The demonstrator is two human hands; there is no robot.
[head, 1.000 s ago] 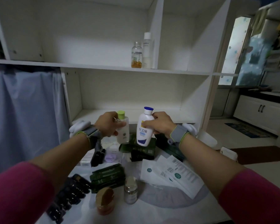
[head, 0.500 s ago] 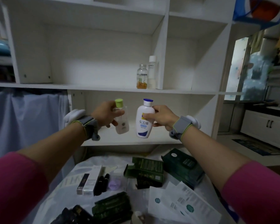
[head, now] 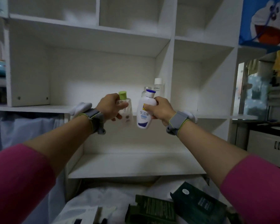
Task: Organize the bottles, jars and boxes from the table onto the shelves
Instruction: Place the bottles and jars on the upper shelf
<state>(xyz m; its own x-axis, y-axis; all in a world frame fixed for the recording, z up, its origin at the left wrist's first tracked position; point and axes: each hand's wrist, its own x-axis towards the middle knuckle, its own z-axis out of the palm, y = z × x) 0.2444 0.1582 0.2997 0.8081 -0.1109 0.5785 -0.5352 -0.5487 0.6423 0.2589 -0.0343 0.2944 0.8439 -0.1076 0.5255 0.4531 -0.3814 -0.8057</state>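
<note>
While both hands hung before it, the shelf [head: 39, 109] stood with its middle board level with them. Below the shelf lay dark boxes [head: 199, 206]. The right hand [head: 160, 109] curled round the white bottle [head: 143, 117] just in front of the shelf edge, and the left hand [head: 110, 107] gripped the clear bottle [head: 127, 110] beside it. Both looked like light, smooth plastic, likely slippery, so a mid-body hold seemed safest. A small capped bottle [head: 158, 87] stood on the shelf behind.

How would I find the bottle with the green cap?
Look at the big white shelf unit, in front of its middle shelf. The left hand holds a small clear plastic bottle there. Unlike the white blue-capped bottle beside it, its cap is lime green.
</note>
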